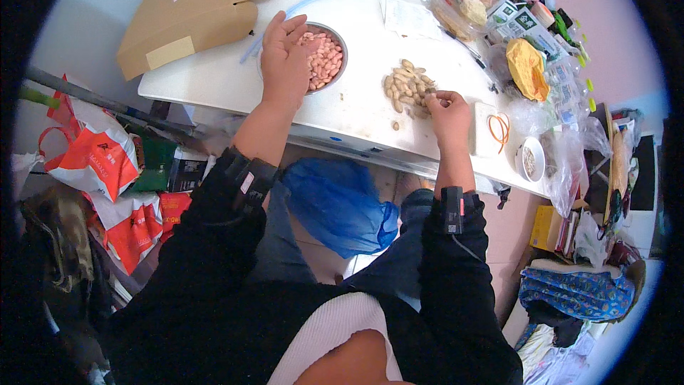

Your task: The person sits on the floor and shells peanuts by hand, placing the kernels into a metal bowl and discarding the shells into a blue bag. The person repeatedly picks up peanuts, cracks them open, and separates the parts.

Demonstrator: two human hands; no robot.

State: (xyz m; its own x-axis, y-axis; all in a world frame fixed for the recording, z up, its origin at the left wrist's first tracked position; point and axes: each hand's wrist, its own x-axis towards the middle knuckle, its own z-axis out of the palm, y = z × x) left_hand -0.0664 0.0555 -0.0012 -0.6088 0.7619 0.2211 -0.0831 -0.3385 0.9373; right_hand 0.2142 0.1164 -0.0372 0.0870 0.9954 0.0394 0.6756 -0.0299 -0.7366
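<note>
My left hand [286,67] is over the left side of a round metal bowl [345,52], fingers spread, with nothing visible in its grasp. Pink-skinned shelled peanuts [326,61] fill much of the bowl; the hand hides part of them. To the right, a small heap of unshelled peanuts [406,85] lies directly on the white tabletop [363,109]. At the heap's right edge, the thumb and fingertips of my right hand [451,117] are drawn together. Whether they pinch a peanut cannot be made out. One loose peanut [395,125] sits nearer the table's front edge.
An open cardboard box [197,21] lies at the left. Right of my right hand are a white box with an orange band [498,132] and a small white bowl [530,159]. Packages and bottles crowd the right side. A blue plastic bag [342,208] is between my legs.
</note>
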